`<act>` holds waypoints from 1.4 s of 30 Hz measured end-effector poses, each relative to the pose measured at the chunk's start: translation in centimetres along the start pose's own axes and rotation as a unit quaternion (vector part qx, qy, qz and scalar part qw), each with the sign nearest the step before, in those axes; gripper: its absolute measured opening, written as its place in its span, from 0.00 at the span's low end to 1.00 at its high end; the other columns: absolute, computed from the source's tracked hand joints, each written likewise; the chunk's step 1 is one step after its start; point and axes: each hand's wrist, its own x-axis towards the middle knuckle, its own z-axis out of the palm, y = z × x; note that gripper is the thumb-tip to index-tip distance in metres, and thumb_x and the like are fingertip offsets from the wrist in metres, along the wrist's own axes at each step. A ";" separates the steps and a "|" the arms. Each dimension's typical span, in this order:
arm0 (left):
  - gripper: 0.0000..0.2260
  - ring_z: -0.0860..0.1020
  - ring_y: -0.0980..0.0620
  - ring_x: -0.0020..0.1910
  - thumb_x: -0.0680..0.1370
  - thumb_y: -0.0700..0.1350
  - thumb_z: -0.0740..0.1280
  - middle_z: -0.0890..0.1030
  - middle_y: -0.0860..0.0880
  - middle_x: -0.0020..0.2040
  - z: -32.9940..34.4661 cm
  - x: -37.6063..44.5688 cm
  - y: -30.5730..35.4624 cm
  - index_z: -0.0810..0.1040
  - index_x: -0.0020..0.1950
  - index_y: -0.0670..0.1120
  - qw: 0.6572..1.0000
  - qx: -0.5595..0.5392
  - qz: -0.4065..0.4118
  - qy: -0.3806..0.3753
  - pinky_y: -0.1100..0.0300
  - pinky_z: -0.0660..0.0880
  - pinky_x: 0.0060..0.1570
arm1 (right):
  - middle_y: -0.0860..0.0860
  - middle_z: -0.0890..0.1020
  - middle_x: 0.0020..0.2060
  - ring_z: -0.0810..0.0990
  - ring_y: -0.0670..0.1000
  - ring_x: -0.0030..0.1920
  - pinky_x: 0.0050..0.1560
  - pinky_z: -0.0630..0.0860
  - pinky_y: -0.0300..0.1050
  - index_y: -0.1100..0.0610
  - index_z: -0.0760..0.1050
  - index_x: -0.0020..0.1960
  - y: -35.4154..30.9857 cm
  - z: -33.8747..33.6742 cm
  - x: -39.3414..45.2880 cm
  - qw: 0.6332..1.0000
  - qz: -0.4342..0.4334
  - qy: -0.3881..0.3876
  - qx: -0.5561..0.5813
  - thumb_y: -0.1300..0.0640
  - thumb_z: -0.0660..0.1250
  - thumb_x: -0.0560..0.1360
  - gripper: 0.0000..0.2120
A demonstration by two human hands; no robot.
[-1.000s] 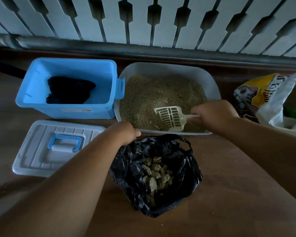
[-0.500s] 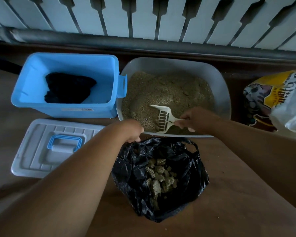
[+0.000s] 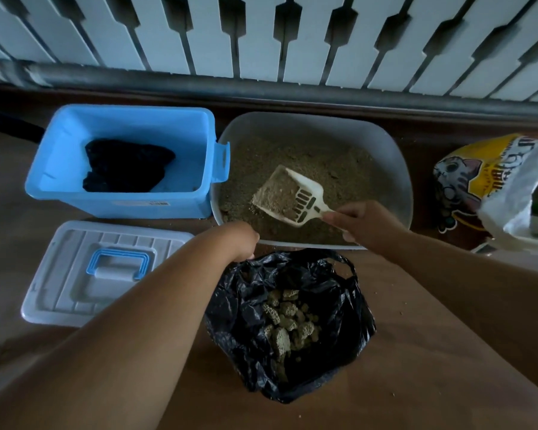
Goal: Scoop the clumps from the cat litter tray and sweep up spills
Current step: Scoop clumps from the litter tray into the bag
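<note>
- Litter scoop (image 3: 288,195), loaded with litter, is gripped by right hand (image 3: 365,223) over litter tray (image 3: 398,169).
- Black bag (image 3: 239,318) rim at 11 o'clock is pinched by left hand (image 3: 238,240).

Blue bin (image 3: 75,184) w/ dark cloth (image 3: 128,166), lid (image 3: 59,293) in front (litter sack (image 3: 466,181) far right)

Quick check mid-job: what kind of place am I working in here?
Probably a room in a home, on the floor by a wall: a white radiator above, a wooden floor, and a cat litter tray beside a cat-printed bag.
</note>
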 end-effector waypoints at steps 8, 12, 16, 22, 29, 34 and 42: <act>0.23 0.72 0.44 0.69 0.85 0.41 0.58 0.69 0.41 0.74 0.5 1.4 0.0 0.58 0.80 0.42 1.000 0.012 0.019 -0.018 0.56 0.70 0.64 | 0.47 0.77 0.26 0.71 0.45 0.26 0.30 0.67 0.42 0.52 0.82 0.39 1.4 -2.2 -2.3 0.998 0.029 0.038 -0.044 0.35 0.67 0.74 0.21; 0.21 0.73 0.45 0.67 0.86 0.41 0.57 0.72 0.41 0.71 1.0 1.0 0.1 0.61 0.79 0.42 0.998 -0.048 0.029 0.021 0.56 0.71 0.63 | 0.46 0.75 0.24 0.70 0.44 0.24 0.30 0.67 0.42 0.53 0.81 0.38 1.4 -2.4 -2.8 0.999 0.009 0.041 -0.004 0.36 0.68 0.73 0.20; 0.20 0.72 0.40 0.69 0.86 0.47 0.57 0.71 0.38 0.72 1.2 0.4 0.5 0.68 0.75 0.40 0.989 -0.148 0.023 0.021 0.52 0.69 0.65 | 0.47 0.77 0.24 0.71 0.46 0.24 0.31 0.67 0.43 0.53 0.82 0.38 1.3 -2.3 -3.1 0.999 0.005 0.039 -0.027 0.35 0.68 0.73 0.21; 0.30 0.73 0.42 0.68 0.80 0.55 0.67 0.71 0.41 0.73 1.6 -0.3 0.6 0.67 0.77 0.41 0.983 -0.185 -0.002 -0.021 0.54 0.70 0.62 | 0.48 0.77 0.25 0.70 0.44 0.23 0.29 0.66 0.43 0.54 0.82 0.39 1.1 -2.5 -3.4 0.997 -0.013 0.033 -0.075 0.35 0.68 0.74 0.22; 0.26 0.75 0.43 0.64 0.81 0.53 0.66 0.73 0.41 0.71 1.3 0.0 0.3 0.69 0.75 0.40 0.984 -0.177 -0.016 0.009 0.55 0.70 0.60 | 0.47 0.76 0.24 0.68 0.44 0.21 0.30 0.66 0.43 0.52 0.82 0.37 0.7 -2.5 -4.1 0.994 -0.031 0.030 -0.096 0.34 0.67 0.73 0.22; 0.22 0.70 0.42 0.71 0.85 0.48 0.60 0.67 0.42 0.76 0.7 -1.1 0.3 0.65 0.78 0.45 0.981 -0.191 -0.015 0.036 0.53 0.68 0.68 | 0.47 0.77 0.25 0.72 0.45 0.24 0.29 0.67 0.44 0.48 0.81 0.38 -0.1 -2.4 -4.8 0.987 -0.052 0.046 -0.145 0.31 0.66 0.72 0.21; 0.19 0.78 0.40 0.63 0.82 0.49 0.65 0.78 0.39 0.65 1.5 -0.7 -1.9 0.76 0.68 0.38 0.969 -0.238 -0.016 0.070 0.49 0.75 0.60 | 0.45 0.74 0.28 0.73 0.50 0.28 0.28 0.72 0.44 0.50 0.76 0.41 1.0 -1.0 -7.4 0.883 -0.236 0.174 -0.367 0.36 0.58 0.77 0.20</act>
